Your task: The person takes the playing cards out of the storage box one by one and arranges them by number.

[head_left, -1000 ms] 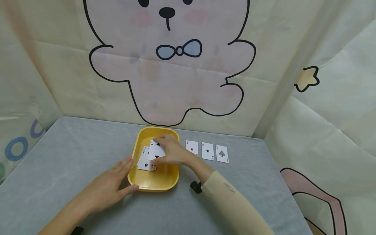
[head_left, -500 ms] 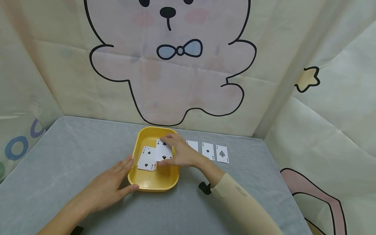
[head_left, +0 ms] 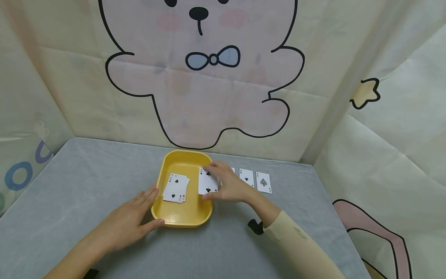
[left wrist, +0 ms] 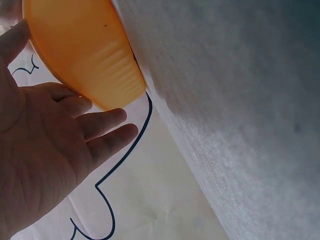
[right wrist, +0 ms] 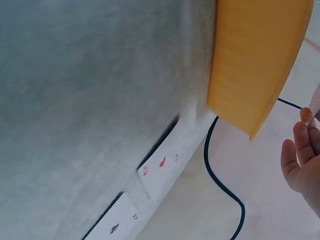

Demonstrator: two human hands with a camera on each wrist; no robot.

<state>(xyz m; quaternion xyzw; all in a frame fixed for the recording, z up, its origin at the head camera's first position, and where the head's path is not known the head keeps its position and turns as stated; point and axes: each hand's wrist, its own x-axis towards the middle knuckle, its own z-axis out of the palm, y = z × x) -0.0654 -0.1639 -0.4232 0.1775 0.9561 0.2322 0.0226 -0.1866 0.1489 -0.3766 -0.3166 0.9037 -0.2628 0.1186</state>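
In the head view my right hand [head_left: 231,184] pinches a two of clubs playing card [head_left: 206,184] between thumb and fingers, above the right side of the yellow tray [head_left: 181,219]. Inside the tray lies a small stack of cards with the two of spades [head_left: 174,190] on top; a red two peeks out beneath it. My left hand [head_left: 130,219] rests against the tray's left side, its fingers extended; the left wrist view shows those fingers [left wrist: 107,122] along the tray's outer wall.
Right of the tray, a row of aces lies on the grey-covered table [head_left: 115,174]: the ace of spades [head_left: 263,182], the ace of clubs [head_left: 246,178], and the ace of hearts [right wrist: 162,161], mostly hidden by my right hand in the head view. A printed curtain [head_left: 226,112] hangs behind.
My right hand has carried the two of clubs rightward, from over the stack to the tray's right rim, uncovering the two of spades. My left hand stays in place.
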